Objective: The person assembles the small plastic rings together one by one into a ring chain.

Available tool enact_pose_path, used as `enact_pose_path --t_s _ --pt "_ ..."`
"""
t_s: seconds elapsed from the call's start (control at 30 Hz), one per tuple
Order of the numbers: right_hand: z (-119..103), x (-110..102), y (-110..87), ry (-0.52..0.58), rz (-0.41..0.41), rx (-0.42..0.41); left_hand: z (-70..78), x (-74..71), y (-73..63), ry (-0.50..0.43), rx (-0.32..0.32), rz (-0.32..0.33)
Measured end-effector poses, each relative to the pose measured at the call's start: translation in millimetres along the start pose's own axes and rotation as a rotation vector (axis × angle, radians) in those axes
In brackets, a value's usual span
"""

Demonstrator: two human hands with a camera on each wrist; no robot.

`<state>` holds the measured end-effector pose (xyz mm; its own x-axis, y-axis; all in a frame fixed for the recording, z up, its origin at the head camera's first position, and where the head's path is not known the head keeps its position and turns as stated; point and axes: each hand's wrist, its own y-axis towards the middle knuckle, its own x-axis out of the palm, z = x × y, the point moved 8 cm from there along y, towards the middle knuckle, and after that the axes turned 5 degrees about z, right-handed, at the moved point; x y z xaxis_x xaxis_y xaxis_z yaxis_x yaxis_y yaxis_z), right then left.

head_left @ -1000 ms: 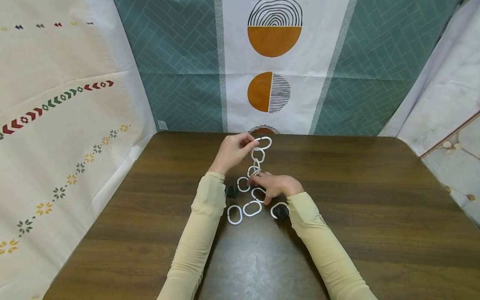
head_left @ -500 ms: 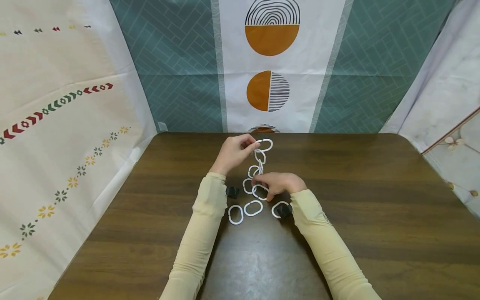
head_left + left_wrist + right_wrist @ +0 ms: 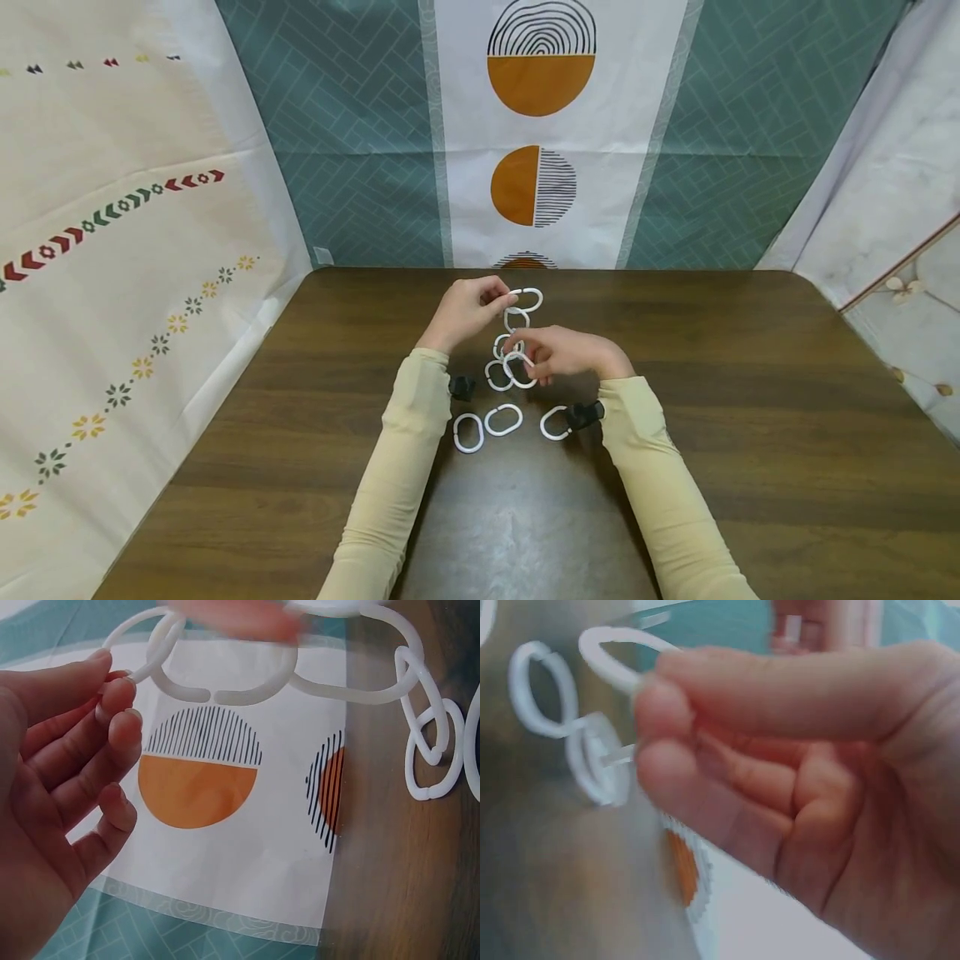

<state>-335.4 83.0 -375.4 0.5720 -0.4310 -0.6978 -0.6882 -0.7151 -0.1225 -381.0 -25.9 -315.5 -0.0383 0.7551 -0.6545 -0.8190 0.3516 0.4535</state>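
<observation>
My left hand pinches a white plastic chain link between thumb and fingers near the table's far edge. Joined to it, more white links run down toward my right hand. In the left wrist view, a narrow split shows in one link's side. My right hand pinches another white link with thumb and fingertip, close to the chain's lower links. Fingers partly cover the middle of the chain, and I cannot tell whether the right-hand link is joined to it.
Loose white links lie nearer on the brown wooden table: one at left, one beside it, and one at right. A black wrist camera partly overlaps the right one. Patterned cloths hang behind.
My right hand has picked up a link from beside the chain and moved it away from me, toward the chain's lower part. My left hand keeps its pinch, almost still.
</observation>
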Motion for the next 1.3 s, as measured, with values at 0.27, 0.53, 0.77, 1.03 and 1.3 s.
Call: enact_pose_path --t_s 0.27,0.53,0.77,1.03,1.3 --pt "-25.5 -44.2 -26.1 0.213 0.287 -0.168 -4.6 5.0 -1.1 0.023 -0.024 -0.038" --pt "-26.5 -73.8 -41.3 0.218 0.569 -0.149 -5.6 7.7 -2.0 0.023 -0.031 -0.062" --pt "-21.4 -74.0 -37.7 0.155 0.593 -0.103 -4.1 8.7 -2.0 0.006 -0.033 -0.086" --pt "-20.2 -72.2 -36.2 0.119 0.592 -0.099 -1.3 13.2 -0.5 0.010 -0.006 -0.127" --pt "-18.1 -70.4 -34.9 0.110 0.563 -0.082 2.8 19.4 0.1 -0.002 0.008 -0.167"
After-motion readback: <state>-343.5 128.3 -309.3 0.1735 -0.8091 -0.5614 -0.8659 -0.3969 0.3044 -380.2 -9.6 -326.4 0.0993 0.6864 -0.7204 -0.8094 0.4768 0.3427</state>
